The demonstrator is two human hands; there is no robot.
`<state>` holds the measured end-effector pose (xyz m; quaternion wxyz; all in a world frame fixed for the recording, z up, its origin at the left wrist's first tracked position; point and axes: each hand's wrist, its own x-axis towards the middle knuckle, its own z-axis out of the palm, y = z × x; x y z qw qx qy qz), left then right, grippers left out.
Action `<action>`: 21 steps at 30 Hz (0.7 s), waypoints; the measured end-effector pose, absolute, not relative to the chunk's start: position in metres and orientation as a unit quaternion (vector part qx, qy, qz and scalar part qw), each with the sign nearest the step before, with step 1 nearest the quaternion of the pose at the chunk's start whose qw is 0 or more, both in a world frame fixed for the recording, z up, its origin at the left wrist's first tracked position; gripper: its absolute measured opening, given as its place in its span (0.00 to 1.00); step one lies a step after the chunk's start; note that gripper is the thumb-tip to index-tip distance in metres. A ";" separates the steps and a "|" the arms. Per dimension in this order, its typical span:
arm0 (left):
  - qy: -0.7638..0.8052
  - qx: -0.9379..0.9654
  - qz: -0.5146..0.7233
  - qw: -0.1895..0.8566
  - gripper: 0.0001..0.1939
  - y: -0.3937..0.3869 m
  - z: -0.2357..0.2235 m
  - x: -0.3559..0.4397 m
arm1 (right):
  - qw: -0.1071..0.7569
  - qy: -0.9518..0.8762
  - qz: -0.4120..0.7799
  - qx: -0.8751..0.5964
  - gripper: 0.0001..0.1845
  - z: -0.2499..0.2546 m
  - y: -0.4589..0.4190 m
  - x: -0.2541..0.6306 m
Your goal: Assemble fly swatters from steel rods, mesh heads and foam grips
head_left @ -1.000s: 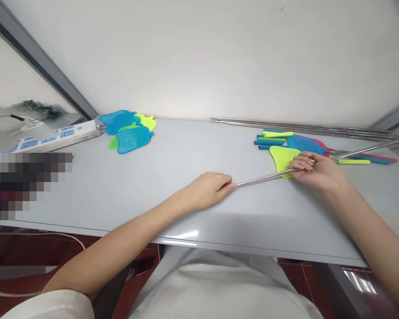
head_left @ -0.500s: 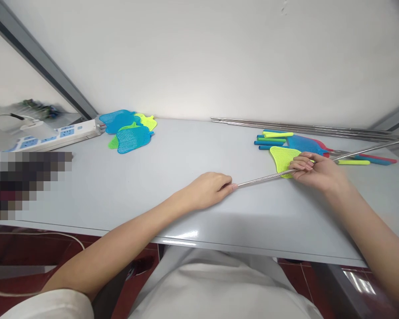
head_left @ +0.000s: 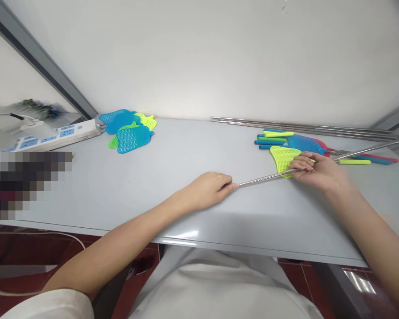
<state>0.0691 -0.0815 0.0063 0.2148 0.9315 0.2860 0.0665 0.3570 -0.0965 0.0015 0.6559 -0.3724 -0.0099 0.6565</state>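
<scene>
Metal rod (head_left: 261, 180) slants above the counter (head_left: 186, 150), lower at its left end and rising to the right edge of the view; the left hand (head_left: 213, 190) has its grip pinched on that lower end, thumb laid along the metal and fingers folded under; the right hand (head_left: 314, 170) has its grip closed around the rod farther along, fingers curled over it, palm turned partly up.

Just behind the right hand lies a yellow mesh paddle (head_left: 282, 159), the rod crossing in front of its lower edge; whether the fingers touch the paddle I cannot tell; a yellow handle (head_left: 354, 162) shows on the other side of the wrist.

Behind these sits a blue paddle (head_left: 302, 144) overlapping a red one, with blue, green and yellow tubes (head_left: 278, 134) at their left; several more rods (head_left: 302, 127) lie along the wall; well apart at the left, blue, green and yellow paddle heads (head_left: 134, 140) overlap in a pile, near a white power strip (head_left: 63, 135) with pale blue sockets.
</scene>
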 end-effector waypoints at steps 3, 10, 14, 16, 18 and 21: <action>0.287 0.931 0.066 0.214 0.20 -0.081 0.006 0.069 | 0.662 0.015 0.657 -0.360 0.10 0.002 -0.097 0.356; 0.285 0.932 0.068 0.213 0.20 -0.081 0.006 0.069 | 0.670 0.033 0.662 -0.336 0.11 0.002 -0.097 0.357; 0.285 0.932 0.064 0.215 0.20 -0.081 0.007 0.069 | 0.673 0.046 0.658 -0.335 0.11 0.003 -0.097 0.355; 0.287 0.931 0.062 0.215 0.20 -0.081 0.007 0.069 | 0.674 0.052 0.656 -0.337 0.11 0.004 -0.097 0.355; 0.288 0.931 0.062 0.216 0.20 -0.081 0.007 0.069 | 0.675 0.056 0.653 -0.338 0.11 0.005 -0.097 0.354; 0.287 0.931 0.064 0.216 0.20 -0.081 0.006 0.069 | 0.677 0.059 0.650 -0.340 0.10 0.005 -0.097 0.353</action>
